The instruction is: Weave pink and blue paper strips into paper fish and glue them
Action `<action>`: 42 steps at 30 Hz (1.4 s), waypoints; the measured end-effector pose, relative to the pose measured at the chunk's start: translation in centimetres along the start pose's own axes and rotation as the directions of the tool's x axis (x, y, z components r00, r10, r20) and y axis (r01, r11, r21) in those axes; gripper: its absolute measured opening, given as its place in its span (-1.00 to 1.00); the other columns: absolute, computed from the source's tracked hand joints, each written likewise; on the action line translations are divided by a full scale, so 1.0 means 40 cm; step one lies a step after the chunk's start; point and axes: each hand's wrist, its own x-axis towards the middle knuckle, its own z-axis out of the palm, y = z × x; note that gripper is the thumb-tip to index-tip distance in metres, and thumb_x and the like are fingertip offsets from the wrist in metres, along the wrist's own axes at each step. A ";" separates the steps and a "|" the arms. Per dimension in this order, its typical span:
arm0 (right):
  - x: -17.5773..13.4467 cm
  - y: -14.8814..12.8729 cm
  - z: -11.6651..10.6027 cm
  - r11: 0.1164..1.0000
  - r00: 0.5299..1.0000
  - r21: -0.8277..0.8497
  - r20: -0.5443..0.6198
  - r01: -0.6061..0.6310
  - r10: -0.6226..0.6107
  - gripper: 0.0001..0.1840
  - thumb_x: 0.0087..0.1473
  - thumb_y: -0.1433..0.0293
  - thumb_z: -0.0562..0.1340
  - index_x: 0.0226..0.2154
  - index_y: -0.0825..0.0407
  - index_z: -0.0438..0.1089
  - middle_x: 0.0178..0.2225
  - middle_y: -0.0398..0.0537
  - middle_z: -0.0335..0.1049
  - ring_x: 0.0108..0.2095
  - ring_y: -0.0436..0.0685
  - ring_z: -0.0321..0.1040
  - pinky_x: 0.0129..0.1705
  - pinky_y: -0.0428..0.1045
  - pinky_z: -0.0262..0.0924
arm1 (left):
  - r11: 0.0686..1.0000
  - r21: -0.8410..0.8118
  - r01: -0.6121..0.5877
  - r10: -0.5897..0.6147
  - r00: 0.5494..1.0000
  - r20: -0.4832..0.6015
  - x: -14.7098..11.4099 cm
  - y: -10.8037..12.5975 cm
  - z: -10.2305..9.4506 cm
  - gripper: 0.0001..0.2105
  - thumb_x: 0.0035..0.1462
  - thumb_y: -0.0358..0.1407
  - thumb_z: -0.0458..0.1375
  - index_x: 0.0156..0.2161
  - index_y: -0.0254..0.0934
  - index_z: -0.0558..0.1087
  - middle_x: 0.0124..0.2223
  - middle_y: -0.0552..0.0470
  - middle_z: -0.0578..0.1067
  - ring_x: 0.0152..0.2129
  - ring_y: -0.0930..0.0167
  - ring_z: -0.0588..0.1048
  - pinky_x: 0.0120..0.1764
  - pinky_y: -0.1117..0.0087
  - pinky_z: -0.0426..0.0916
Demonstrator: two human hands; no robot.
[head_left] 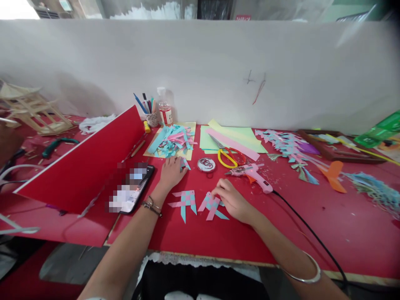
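Observation:
My left hand (171,171) rests near the paper scraps, its fingers and thumb closed on a small blue-and-pink folded paper piece (186,164), mostly covered by the hand. My right hand (233,201) has its fingertips pinched at the upper edge of a woven paper fish (210,203) in pink and blue, which lies on the red tabletop. Left of it lies a second woven fish (188,198), untouched, its pink strips pointing left and blue ones downward. A round white tin (206,165) sits between and beyond my hands.
Loose paper strips (173,139) are heaped at the back. Scissors (229,154) and a pink glue gun (251,171), with its black cord (308,227), lie at right. A phone (134,189) and an upright red board (90,162) stand left. A bottle (165,109) stands behind.

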 end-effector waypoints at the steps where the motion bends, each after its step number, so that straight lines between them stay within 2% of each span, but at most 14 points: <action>1: 0.000 0.000 0.001 1.000 1.000 -0.006 0.008 0.010 -0.010 -0.71 -0.02 0.66 -0.07 -0.42 0.03 0.25 -0.40 -0.08 0.07 -0.34 0.06 0.06 -0.29 -0.01 0.06 | 1.000 -0.005 0.023 -0.023 1.000 0.008 0.000 0.000 -0.001 -0.56 0.06 -0.17 0.00 0.02 -0.38 0.21 0.00 -0.25 0.29 -0.06 0.14 0.24 -0.12 0.20 0.21; 7: -0.001 0.000 0.009 0.996 0.999 -0.069 0.027 0.048 -0.046 -0.71 -0.06 0.68 -0.06 -0.43 0.04 0.25 -0.40 -0.07 0.10 -0.35 0.07 0.07 -0.32 -0.02 0.06 | 0.997 -0.010 0.074 -0.074 0.997 0.004 0.001 0.006 -0.011 -0.48 0.05 -0.15 0.01 0.09 -0.36 0.13 -0.01 -0.24 0.29 -0.05 0.11 0.23 -0.11 0.16 0.18; 12: 0.000 0.004 0.012 0.996 0.999 -0.074 0.004 0.040 -0.040 -0.72 -0.03 0.66 -0.04 -0.37 0.03 0.25 -0.33 -0.04 0.16 -0.29 0.06 0.11 -0.26 -0.03 0.08 | 0.994 0.011 0.110 -0.110 0.994 -0.014 -0.003 0.010 -0.016 -0.44 0.00 -0.12 0.06 0.09 -0.35 0.12 -0.07 -0.21 0.32 -0.08 0.15 0.27 -0.09 0.18 0.16; 16: 0.001 0.018 0.013 0.996 0.998 -0.064 -0.032 0.059 -0.061 -0.73 -0.02 0.65 -0.02 -0.37 0.03 0.27 -0.32 -0.04 0.19 -0.28 0.06 0.12 -0.24 -0.03 0.08 | 0.995 0.004 0.103 -0.103 0.993 -0.052 -0.003 0.015 -0.018 -0.49 0.00 -0.18 0.08 0.07 -0.32 0.14 -0.08 -0.17 0.31 -0.08 0.22 0.29 -0.10 0.24 0.19; 23: 0.000 0.025 0.015 0.997 0.998 -0.058 -0.035 0.043 -0.045 -0.69 -0.08 0.70 -0.01 -0.38 0.03 0.27 -0.34 -0.05 0.21 -0.27 0.06 0.14 -0.24 -0.03 0.09 | 0.997 -0.031 0.070 -0.072 0.995 -0.063 0.000 0.016 -0.016 -0.54 0.04 -0.24 0.04 0.05 -0.36 0.14 -0.09 -0.17 0.30 -0.19 0.27 0.37 -0.27 0.38 0.27; 28: 0.000 0.022 0.014 0.998 0.998 -0.046 -0.050 0.033 -0.036 -0.71 -0.07 0.68 -0.01 -0.39 0.04 0.28 -0.35 -0.05 0.20 -0.28 0.05 0.16 -0.24 -0.04 0.10 | 0.997 -0.030 0.073 -0.075 0.995 -0.060 0.000 0.017 -0.012 -0.58 0.05 -0.29 0.03 0.04 -0.35 0.16 -0.09 -0.16 0.31 -0.20 0.28 0.38 -0.28 0.38 0.26; 42: 0.000 0.027 0.016 0.998 0.997 -0.064 -0.076 0.020 -0.025 -0.75 -0.08 0.66 0.02 -0.43 0.03 0.27 -0.37 -0.07 0.20 -0.31 0.03 0.18 -0.27 -0.05 0.12 | 0.997 0.001 0.074 -0.074 0.996 -0.045 -0.002 0.017 -0.007 -0.63 0.07 -0.24 -0.01 0.00 -0.33 0.20 -0.11 -0.14 0.36 -0.21 0.25 0.39 -0.28 0.34 0.25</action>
